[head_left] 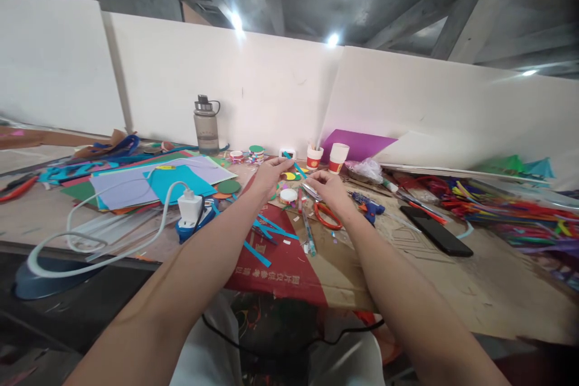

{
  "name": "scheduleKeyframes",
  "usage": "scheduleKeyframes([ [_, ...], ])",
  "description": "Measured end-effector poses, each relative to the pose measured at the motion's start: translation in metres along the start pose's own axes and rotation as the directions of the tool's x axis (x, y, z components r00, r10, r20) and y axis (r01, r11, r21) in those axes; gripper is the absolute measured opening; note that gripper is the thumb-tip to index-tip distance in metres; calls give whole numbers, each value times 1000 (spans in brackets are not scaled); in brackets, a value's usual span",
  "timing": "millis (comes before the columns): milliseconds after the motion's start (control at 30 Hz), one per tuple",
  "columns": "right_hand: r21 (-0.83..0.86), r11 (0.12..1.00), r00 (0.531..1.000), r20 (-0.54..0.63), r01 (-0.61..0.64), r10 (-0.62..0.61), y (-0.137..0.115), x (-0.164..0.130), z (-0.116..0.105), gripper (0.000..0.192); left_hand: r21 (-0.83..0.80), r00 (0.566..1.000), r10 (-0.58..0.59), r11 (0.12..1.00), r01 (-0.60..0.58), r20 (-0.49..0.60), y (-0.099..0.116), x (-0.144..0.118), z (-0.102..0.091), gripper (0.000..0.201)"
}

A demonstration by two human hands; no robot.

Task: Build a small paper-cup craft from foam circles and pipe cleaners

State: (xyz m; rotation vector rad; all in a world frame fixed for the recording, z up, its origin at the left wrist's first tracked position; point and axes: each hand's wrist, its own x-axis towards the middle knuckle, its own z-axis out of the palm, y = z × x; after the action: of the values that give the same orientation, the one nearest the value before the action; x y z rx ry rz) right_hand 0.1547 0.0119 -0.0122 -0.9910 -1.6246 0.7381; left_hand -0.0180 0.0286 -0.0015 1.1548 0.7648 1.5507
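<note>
Both forearms reach out from the near edge toward the middle of the cluttered surface (pixel 474 289), which is covered with flattened cardboard. Nearest, at about 6 o'clock from the hands, a red printed cardboard panel (pixel 289 265) lies flat with loose blue paper strips (pixel 266 232) scattered on it. At 9 o'clock from these, a white charger block (pixel 190 205) sits on a power strip, its white cable looping toward the near-left edge. Left hand (pixel 270 174) is partly curled, fingertips pinching the lower end of a thin blue paper strip (pixel 296 167) that angles up toward 11 o'clock. Right hand (pixel 328 187) is loosely curled just beside it, fingers on what looks like a small metallic tool; cannot tell what it is or how firmly it is held. Between and just below the hands sits a white tape roll (pixel 288 195). Orange-handled scissors (pixel 326 215) lie at 6 o'clock of the right hand, a blue glue gun (pixel 368 205) at 3 o'clock, a black phone (pixel 436 230) farther right. Stacked coloured paper sheets (pixel 149 184) lie at 9 o'clock. Farther back, two paper cups (pixel 326 158) at 12 o'clock, a grey water bottle (pixel 206 125) at 11 o'clock, a heap of pipe cleaners (pixel 511 211) at 3 o'clock, white partition panels behind.
</note>
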Motion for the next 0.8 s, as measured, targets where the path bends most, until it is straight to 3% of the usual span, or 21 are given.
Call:
scheduleKeyframes([
  [167,-35,999,997,71,-17,20,-5,-4,4,21,-87,1000,-15,996,14,-1,5,-5,6,32],
  [800,-63,998,992,122,29,-21,4,-6,11,18,-162,996,-41,986,28,-78,2,-1,4,23],
])
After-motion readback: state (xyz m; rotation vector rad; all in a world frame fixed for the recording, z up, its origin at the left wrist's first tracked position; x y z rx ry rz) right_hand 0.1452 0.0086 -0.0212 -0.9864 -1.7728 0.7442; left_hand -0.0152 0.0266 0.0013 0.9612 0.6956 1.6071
